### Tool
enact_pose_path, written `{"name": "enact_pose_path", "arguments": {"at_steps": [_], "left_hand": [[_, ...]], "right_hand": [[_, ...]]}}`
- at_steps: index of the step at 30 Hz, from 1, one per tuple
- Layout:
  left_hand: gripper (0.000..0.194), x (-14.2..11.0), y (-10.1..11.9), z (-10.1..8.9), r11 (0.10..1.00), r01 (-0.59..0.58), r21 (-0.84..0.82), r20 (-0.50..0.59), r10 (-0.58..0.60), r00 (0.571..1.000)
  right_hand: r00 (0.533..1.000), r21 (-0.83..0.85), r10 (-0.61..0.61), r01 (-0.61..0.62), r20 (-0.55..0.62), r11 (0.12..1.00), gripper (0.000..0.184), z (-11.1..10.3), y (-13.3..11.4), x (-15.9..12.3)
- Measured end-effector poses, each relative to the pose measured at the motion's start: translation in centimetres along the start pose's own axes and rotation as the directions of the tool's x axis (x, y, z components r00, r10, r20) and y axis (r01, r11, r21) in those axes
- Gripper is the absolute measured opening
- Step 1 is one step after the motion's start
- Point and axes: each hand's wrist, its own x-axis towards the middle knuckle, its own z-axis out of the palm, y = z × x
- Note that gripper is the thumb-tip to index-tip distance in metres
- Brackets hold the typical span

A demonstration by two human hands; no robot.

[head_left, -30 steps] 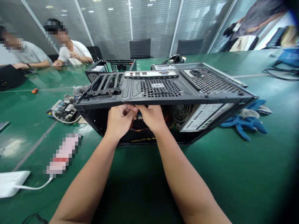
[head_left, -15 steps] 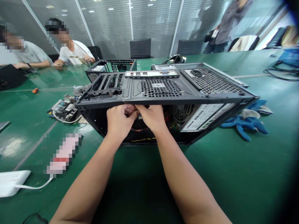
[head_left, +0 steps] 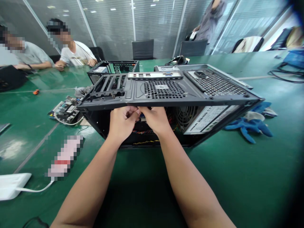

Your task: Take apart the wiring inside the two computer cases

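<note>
A black computer case (head_left: 166, 103) stands in front of me with its rear panel facing up and its open side towards me. Both hands reach inside, close together under the near edge. My left hand (head_left: 122, 123) has its fingers curled, thumb against forefinger; what they pinch is hidden. Beside it, my right hand (head_left: 155, 120) has thumb and fingers bent inwards, their tips mostly covered by the case edge. Bundled coloured wires (head_left: 143, 132) run below the hands. To their right sits a power supply (head_left: 201, 118) with a fan grille and white label.
A circuit board with parts (head_left: 67, 110) lies left of the case. Blue gloves (head_left: 254, 126) rest at the right. A pixelated phone-like item (head_left: 65, 156) is cabled to a white block (head_left: 14, 186). Another open case (head_left: 121, 68) stands behind. People are across the table (head_left: 261, 177).
My hands stay inside the case, with only slight shifts of the left fingers. In the background a standing person has moved leftwards behind the chairs. A seated person's hand has lowered.
</note>
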Motion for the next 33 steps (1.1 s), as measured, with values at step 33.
{"name": "enact_pose_path", "arguments": {"at_steps": [33], "left_hand": [[0.010, -0.2, 0.2, 0.2, 0.992, -0.054, 0.117, -0.068, 0.063, 0.996]], "right_hand": [[0.996, 0.010, 0.015, -0.014, -0.084, 1.000, 0.018, 0.2, 1.1, 0.0]]}}
